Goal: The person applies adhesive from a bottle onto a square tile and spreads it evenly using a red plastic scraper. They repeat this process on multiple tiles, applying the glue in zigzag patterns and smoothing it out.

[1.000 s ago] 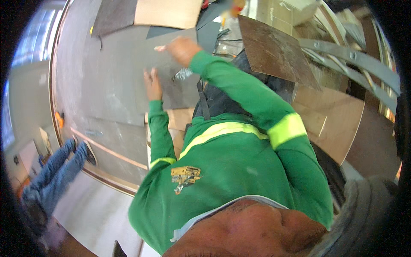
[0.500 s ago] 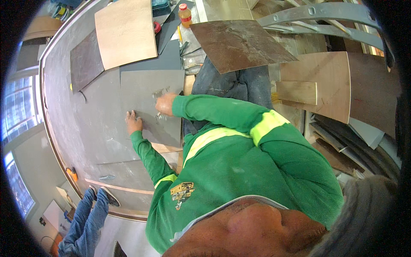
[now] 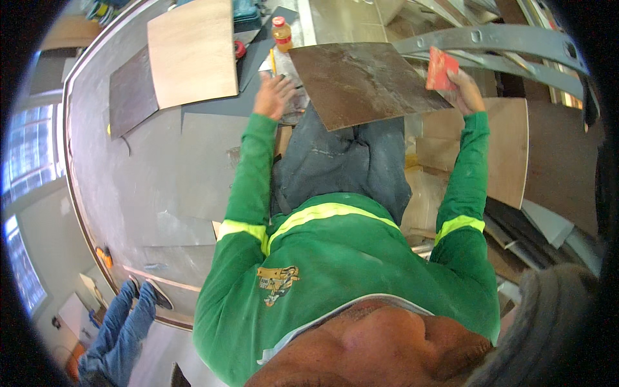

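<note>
My right hand (image 3: 465,90) is raised at the right and grips a small red rectangular piece (image 3: 442,69), flat and pale-smudged, its exact kind unclear. Fingers spread, my left hand (image 3: 275,95) holds nothing and hovers over the grey work surface's right side, below an orange-brown bottle with a red cap (image 3: 281,35). Between the hands a dark brown sheet (image 3: 361,84) lies across my legs, with its right corner close to my right hand. Beside my left forearm is a flat grey sheet (image 3: 206,155), part of its right side hidden by my sleeve.
A light tan board (image 3: 191,55) and a darker grey piece (image 3: 132,93) lie at the far left. A grey ladder (image 3: 503,39) stands at the far right, near a leaning wooden board (image 3: 506,142). At lower left is another person's jeans-clad legs (image 3: 119,329).
Both hands have left the grey sheet. My left hand moved up and opened; my right swung far to the right and now holds the red piece. My body has straightened.
</note>
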A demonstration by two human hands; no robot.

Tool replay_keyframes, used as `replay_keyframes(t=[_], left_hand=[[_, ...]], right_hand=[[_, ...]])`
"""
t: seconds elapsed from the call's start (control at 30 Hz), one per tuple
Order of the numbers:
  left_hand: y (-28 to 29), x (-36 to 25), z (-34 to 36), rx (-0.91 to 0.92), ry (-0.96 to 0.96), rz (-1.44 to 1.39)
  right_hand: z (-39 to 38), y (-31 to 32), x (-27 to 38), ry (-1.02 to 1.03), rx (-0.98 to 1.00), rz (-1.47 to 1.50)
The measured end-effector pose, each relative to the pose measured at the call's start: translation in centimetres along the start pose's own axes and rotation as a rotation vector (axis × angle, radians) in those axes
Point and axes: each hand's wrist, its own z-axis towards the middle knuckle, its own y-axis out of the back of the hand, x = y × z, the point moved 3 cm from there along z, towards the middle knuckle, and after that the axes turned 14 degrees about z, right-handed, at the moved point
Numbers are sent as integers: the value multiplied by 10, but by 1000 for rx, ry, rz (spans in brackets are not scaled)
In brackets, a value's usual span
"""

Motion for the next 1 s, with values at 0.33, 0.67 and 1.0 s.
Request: replay_keyframes(t=[0.33,0.67,1.0], left_hand=[[-23,4,-5,75,-29,-290],[81,-127,-165,-11,-398,-215],[106,-151,-190,-163,-547,-96]], right_hand=[[-49,-53,-35,-46,17,326],[-118,-237,8,97,-33,193],[-111,-257,6,263,-46,185]])
